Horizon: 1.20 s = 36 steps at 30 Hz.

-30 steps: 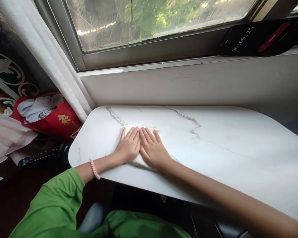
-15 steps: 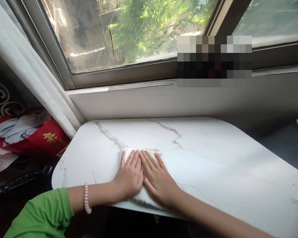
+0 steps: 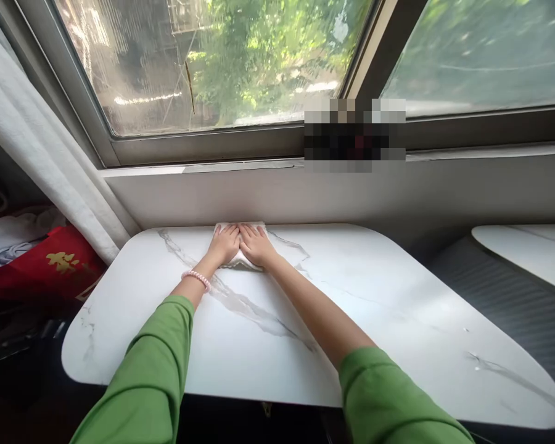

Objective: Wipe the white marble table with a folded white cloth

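A white cloth (image 3: 244, 263) lies flat on the white marble-patterned table (image 3: 240, 345), at its far edge by the wall. My left hand (image 3: 224, 243) presses on the cloth's left part with its fingers stretched forward, and a pink beaded bracelet circles that wrist. Beside it, my right hand (image 3: 256, 245) rests flat on the right part, fingers extended too. The two hands touch or nearly touch at the thumbs. Both arms reach out in green sleeves, and the hands hide much of the cloth.
Beyond the table's far edge rise a low wall (image 3: 203, 197) and a framed window (image 3: 240, 68). A white curtain (image 3: 41, 129) hangs at the left, near a red bag (image 3: 41, 265) with fabric inside. Another white tabletop (image 3: 531, 246) stands at the right.
Both hands and the cloth have moved forward together, from near the table's front edge to its far edge. The arms are straighter, and the view has shifted to the right.
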Tool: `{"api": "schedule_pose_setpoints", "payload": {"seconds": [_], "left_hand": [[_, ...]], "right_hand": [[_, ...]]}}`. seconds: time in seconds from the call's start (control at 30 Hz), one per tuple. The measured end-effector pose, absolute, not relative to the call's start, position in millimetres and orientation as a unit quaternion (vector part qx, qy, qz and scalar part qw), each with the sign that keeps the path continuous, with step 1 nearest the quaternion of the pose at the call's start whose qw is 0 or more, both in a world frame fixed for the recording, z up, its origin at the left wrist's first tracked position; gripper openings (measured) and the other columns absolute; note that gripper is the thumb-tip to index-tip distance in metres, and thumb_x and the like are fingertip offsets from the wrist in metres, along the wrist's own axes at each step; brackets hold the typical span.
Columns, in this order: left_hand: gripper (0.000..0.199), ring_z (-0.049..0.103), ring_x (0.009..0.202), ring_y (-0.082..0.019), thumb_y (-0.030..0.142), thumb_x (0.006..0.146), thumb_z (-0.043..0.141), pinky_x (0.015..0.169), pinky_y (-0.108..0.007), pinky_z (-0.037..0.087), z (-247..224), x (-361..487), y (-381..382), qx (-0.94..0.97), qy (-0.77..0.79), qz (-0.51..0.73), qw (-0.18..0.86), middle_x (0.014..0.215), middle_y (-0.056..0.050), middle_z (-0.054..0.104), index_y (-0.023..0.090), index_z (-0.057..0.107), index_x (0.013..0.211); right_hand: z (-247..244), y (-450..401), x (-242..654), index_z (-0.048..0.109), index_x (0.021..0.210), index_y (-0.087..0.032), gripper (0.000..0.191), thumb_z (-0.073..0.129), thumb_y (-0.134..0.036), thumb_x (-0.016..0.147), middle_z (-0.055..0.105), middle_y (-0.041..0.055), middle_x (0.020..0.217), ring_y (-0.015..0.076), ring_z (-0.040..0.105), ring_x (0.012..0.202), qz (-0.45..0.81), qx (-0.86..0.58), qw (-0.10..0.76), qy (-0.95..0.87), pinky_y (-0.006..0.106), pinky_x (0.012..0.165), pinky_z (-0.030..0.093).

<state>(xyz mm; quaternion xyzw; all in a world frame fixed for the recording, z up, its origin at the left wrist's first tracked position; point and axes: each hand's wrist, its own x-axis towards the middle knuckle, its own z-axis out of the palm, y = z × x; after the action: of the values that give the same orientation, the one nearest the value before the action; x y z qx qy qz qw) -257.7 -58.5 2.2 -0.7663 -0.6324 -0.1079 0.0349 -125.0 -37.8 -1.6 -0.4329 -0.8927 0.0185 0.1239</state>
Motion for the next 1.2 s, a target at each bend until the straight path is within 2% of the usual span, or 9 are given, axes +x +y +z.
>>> {"api": "schedule_pose_setpoints", "payload": {"seconds": [0.33,0.63,0.73,0.97,1.1,1.2], "left_hand": [[0.048,0.027,0.14,-0.019,0.021,0.096,0.025,0.116,-0.045,0.012,2,-254,-77,-0.767,-0.633,-0.098,0.026,0.15,-0.01,0.035,0.012,0.036,0.141],[0.05,0.027,0.14,-0.02,0.024,0.095,0.025,0.117,-0.046,0.012,3,-217,-145,-0.754,-0.644,-0.124,0.018,0.149,-0.01,0.036,0.009,0.038,0.141],[0.05,0.026,0.14,-0.021,0.025,0.095,0.025,0.117,-0.048,0.013,2,-197,-177,-0.753,-0.644,-0.135,0.013,0.149,-0.011,0.035,0.009,0.037,0.141],[0.056,0.018,0.143,-0.026,0.029,0.096,0.022,0.116,-0.054,0.014,14,-162,-249,-0.809,-0.582,-0.083,-0.032,0.153,-0.015,0.024,0.002,0.029,0.145],[0.058,0.017,0.142,-0.03,0.032,0.096,0.022,0.114,-0.058,0.017,19,-156,-268,-0.833,-0.549,-0.056,-0.029,0.152,-0.018,0.022,0.0,0.03,0.144],[0.058,0.015,0.143,-0.031,0.032,0.095,0.024,0.114,-0.057,0.015,20,-158,-268,-0.844,-0.533,-0.054,-0.025,0.152,-0.018,0.021,0.001,0.03,0.144]], "right_hand": [[-5,-54,-118,0.026,0.147,-0.003,0.06,0.018,-0.028,0.093,0.028,0.0123,0.153,0.0213,0.022,0.142,0.006,-0.432,0.111,-0.895,0.043,0.115,0.017],[-14,-105,-79,0.027,0.147,-0.005,0.058,0.021,-0.028,0.093,0.031,0.0135,0.152,0.023,0.024,0.141,-0.027,-0.38,0.119,-0.917,0.047,0.114,0.021],[-18,-133,-56,0.02,0.15,-0.008,0.059,0.023,-0.028,0.094,0.03,0.0129,0.152,0.023,0.023,0.142,-0.042,-0.354,0.132,-0.925,0.048,0.114,0.022],[-13,-214,-6,-0.015,0.149,-0.01,0.068,0.024,-0.026,0.095,0.026,0.0145,0.153,0.0239,0.016,0.143,-0.061,-0.319,0.158,-0.932,0.052,0.113,0.024],[-8,-239,4,-0.017,0.148,-0.011,0.072,0.027,-0.026,0.093,0.024,0.0136,0.154,0.0249,0.016,0.143,-0.053,-0.323,0.16,-0.931,0.052,0.112,0.025],[-7,-241,6,-0.017,0.149,-0.013,0.073,0.027,-0.029,0.094,0.023,0.0114,0.155,0.0246,0.018,0.143,-0.037,-0.327,0.162,-0.93,0.051,0.113,0.026]]}}
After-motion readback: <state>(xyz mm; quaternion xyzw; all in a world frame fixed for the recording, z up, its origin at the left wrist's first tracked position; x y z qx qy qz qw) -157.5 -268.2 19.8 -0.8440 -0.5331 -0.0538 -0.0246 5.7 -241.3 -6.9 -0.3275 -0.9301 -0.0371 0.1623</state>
